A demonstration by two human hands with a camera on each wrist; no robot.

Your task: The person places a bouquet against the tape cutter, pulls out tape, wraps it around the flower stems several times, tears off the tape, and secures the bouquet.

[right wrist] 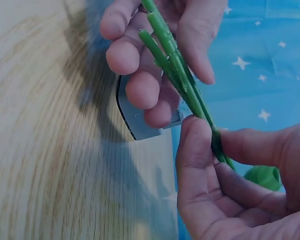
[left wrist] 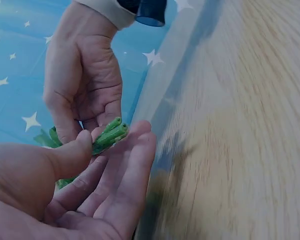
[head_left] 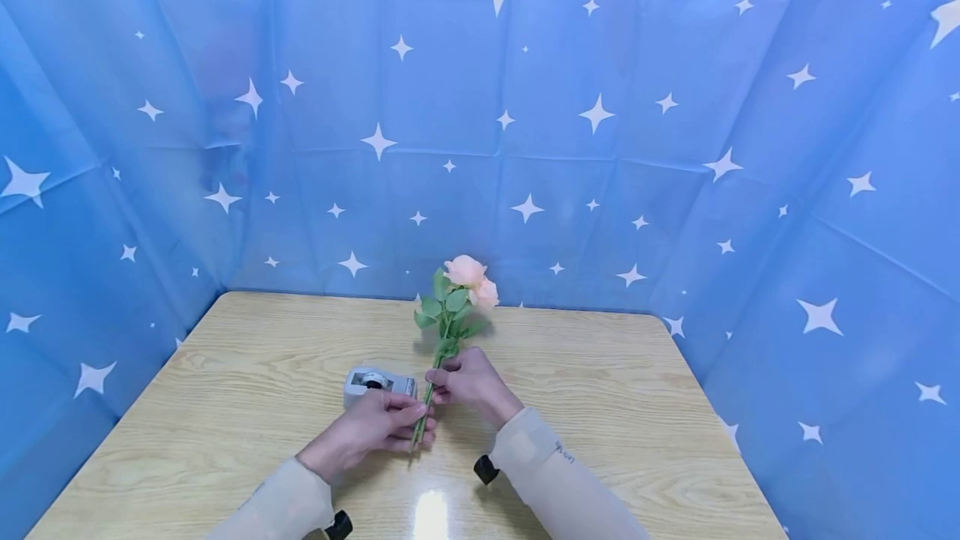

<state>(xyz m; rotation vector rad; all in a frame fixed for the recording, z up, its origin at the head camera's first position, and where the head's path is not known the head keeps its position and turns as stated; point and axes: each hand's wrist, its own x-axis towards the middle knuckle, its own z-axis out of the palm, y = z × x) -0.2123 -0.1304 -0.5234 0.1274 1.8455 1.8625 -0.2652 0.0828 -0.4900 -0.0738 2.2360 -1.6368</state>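
Pale pink roses [head_left: 465,271] with green leaves [head_left: 442,304] stand slanted above the table in the head view, blooms at the far end. My right hand [head_left: 474,382] pinches their stems between thumb and fingers below the leaves. Closer to the cut ends, my left hand [head_left: 372,423] holds the same stems, thumb on one side and fingers on the other. The cut stem ends [left wrist: 115,131] poke out past the left thumb in the left wrist view. Several green stems [right wrist: 175,60] lie bunched together in the right wrist view.
A grey-white tape dispenser [head_left: 358,382] stands on the wooden table [head_left: 600,373] just behind my left hand. Blue cloth with white stars [head_left: 450,90] hangs around the back and sides. Black wrist cameras [head_left: 486,469] stick out beneath the sleeves.
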